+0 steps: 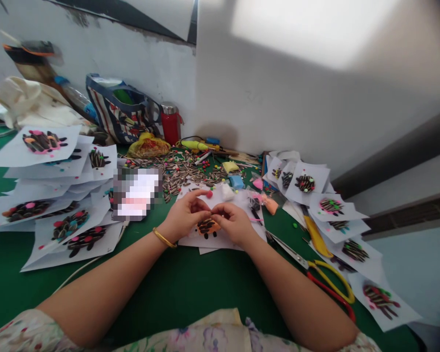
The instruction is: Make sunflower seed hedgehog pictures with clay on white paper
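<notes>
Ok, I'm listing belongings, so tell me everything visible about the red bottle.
The red cylindrical bottle has a shiny silver, metal-looking lid, with a red strap at its right. It stands upright on the green tabletop, near the pale wall, right of the striped fabric bag. A yellow plastic bag sits at its lower left; whether either bag touches it is unclear.

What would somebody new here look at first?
Probably the left hand and right hand, close together in the middle over a seed picture with orange on it. Next, the white papers with dark, colourful pictures: a pile at the left and a spread at the right. The scissors, with one yellow and one red handle, stand out beside the right arm too.
</notes>
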`<state>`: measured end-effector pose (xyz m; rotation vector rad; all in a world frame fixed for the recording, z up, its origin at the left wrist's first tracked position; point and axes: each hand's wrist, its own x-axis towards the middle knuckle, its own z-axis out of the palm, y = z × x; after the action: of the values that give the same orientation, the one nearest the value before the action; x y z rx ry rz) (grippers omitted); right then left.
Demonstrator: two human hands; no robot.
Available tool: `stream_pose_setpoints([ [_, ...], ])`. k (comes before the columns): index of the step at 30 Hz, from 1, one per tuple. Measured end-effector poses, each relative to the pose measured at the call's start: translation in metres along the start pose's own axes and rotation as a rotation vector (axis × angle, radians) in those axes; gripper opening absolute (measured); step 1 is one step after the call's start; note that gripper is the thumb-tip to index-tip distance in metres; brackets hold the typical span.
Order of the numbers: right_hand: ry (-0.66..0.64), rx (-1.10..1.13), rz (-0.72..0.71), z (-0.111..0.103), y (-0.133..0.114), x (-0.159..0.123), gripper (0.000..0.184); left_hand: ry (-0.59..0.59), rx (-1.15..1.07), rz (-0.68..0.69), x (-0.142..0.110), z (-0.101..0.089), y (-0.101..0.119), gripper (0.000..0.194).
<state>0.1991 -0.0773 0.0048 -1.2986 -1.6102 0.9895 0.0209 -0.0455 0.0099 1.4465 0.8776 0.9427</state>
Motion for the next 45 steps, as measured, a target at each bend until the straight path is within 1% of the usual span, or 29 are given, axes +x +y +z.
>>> stream_pose_setpoints([
  [3,0.037,-0.085,-0.089,-0.003,0.000,0.001,0.006,-0.003,0.012,-0.005,0.001,-0.002,-0.002,0.055],
  [6,0.058,-0.240,-0.136,-0.011,0.002,0.004,0.006,0.031,0.180,0.033,0.003,-0.006,-0.006,0.045],
  [8,0.034,-0.368,-0.134,-0.016,0.004,0.006,0.008,0.038,0.356,0.043,0.003,-0.008,-0.009,0.039],
  [10,-0.003,-0.479,-0.119,-0.019,0.006,0.008,0.010,0.011,0.506,0.026,0.003,-0.008,-0.012,0.038],
  [13,-0.031,-0.579,-0.111,-0.019,0.011,0.009,0.012,-0.040,0.619,0.017,0.002,-0.007,-0.014,0.039],
  [16,-0.040,-0.621,-0.138,-0.014,0.014,0.009,0.014,-0.057,0.684,0.040,0.001,-0.005,-0.013,0.039],
  [23,-0.049,-0.720,-0.200,-0.009,0.017,0.008,0.015,-0.091,0.756,0.056,0.002,-0.005,-0.010,0.041],
  [29,-0.062,-0.859,-0.276,-0.007,0.017,0.008,0.016,-0.103,0.768,0.057,0.002,-0.004,-0.010,0.043],
  [33,-0.082,-0.925,-0.298,-0.005,0.016,0.008,0.017,-0.112,0.775,0.046,0.002,-0.004,-0.010,0.044],
  [39,-0.105,-0.945,-0.316,-0.004,0.018,0.009,0.017,-0.111,0.778,0.040,0.002,-0.004,-0.008,0.045],
  [45,-0.101,-0.909,-0.313,-0.004,0.016,0.009,0.018,-0.105,0.762,0.035,0.002,-0.005,-0.008,0.044],
])
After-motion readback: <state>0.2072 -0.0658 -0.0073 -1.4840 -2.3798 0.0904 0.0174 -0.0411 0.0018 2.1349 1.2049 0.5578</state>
